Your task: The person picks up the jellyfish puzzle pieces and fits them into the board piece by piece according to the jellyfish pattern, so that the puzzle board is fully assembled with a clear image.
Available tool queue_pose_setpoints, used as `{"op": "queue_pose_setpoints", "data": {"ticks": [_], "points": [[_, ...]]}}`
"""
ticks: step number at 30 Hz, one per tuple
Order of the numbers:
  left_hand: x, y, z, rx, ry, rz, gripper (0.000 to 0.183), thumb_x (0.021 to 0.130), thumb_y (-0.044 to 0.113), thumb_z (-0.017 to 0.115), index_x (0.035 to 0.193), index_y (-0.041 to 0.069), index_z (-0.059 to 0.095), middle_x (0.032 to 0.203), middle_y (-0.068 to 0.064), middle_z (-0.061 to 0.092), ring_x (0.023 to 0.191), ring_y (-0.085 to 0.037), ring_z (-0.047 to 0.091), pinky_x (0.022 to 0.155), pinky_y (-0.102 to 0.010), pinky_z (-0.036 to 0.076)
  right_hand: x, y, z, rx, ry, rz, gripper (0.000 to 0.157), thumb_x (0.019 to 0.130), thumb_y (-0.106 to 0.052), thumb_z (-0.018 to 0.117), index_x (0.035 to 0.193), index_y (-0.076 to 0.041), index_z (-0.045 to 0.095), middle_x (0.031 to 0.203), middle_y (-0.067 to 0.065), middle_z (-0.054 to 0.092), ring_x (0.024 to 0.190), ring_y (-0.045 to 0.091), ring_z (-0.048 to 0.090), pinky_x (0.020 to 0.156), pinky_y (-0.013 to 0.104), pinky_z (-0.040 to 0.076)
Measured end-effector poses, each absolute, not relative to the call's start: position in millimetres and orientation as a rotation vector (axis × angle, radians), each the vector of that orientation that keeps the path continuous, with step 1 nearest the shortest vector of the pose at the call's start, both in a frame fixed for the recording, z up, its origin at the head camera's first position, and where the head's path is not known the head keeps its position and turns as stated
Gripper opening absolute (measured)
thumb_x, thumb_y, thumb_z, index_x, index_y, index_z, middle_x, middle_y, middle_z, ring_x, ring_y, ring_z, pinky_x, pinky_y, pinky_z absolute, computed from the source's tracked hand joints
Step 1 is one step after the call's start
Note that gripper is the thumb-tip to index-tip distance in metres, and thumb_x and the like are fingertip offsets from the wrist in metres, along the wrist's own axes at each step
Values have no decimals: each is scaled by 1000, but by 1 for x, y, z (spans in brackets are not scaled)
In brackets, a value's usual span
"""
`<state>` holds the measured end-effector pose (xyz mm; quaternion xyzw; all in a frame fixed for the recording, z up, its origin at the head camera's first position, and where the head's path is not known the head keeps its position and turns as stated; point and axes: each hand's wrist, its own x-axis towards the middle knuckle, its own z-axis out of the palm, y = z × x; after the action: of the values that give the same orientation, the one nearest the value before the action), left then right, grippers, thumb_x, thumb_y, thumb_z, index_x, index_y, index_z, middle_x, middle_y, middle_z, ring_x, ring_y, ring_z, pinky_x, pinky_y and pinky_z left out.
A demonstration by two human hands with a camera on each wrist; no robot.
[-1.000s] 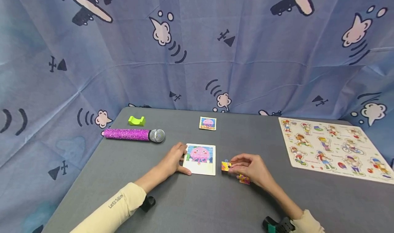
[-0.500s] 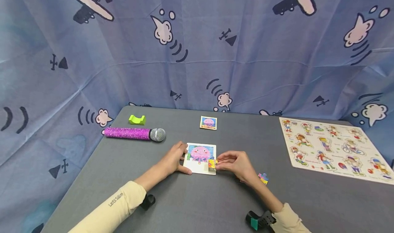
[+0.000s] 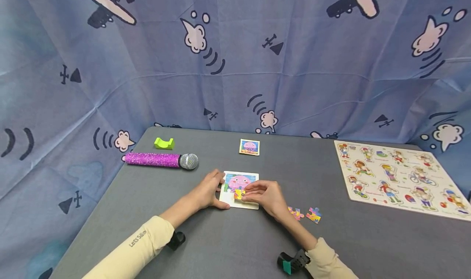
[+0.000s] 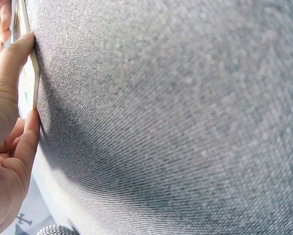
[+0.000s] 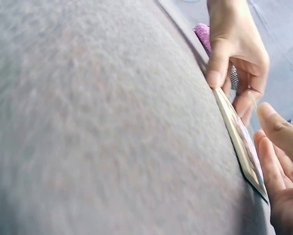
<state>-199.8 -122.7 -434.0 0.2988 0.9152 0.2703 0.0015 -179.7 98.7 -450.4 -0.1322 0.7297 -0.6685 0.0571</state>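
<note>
A small jigsaw tray (image 3: pixel 250 205) with a white frame lies on the grey table; its upper part shows a pink jellyfish, its lower part is bare white. My left hand (image 3: pixel 206 194) grips the tray's left side, thumb at the near corner and fingers along the edge. In my right hand (image 3: pixel 268 197), thumb and fingers pinch a yellow jigsaw piece (image 3: pixel 239 194) above the bare part. The thin edge of that piece shows in the right wrist view between the two hands. By the right forearm lie two loose jigsaw pieces (image 3: pixel 314 215), pink, yellow and blue.
Behind the tray lies a small jellyfish picture card (image 3: pixel 249 147). A purple glitter microphone (image 3: pixel 154 160) and a lime-green cradle (image 3: pixel 164 143) are at the back left. At the right is a large wooden board (image 3: pixel 371 181) with sports figures. A blue printed curtain (image 3: pixel 235 58) hangs behind.
My right hand has carried the yellow jigsaw piece leftwards, from beside the tray to over its bare part. The two loose pieces have come into sight. My left hand stays at the tray.
</note>
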Motion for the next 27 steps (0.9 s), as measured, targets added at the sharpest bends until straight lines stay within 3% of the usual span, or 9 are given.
{"op": "queue_pose_setpoints", "data": {"ticks": [17,27], "points": [[-200,-122,-435,930,2857,876,89,58,25,92,123,-18,49,101,-13,56,93,-27,55,86,-36,51,-177,70,-451,-364,2426,-1922,25,66,5,82,88,11,70,78,21,70,68,24,71,59,22,57],[-201,-123,-436,961,2861,892,89,57,24,92,123,-19,49,100,-13,55,90,-26,55,85,-35,51,-175,63,-446,-504,2707,-1697,23,62,1,86,81,3,72,71,10,71,62,16,70,55,17,55]]}}
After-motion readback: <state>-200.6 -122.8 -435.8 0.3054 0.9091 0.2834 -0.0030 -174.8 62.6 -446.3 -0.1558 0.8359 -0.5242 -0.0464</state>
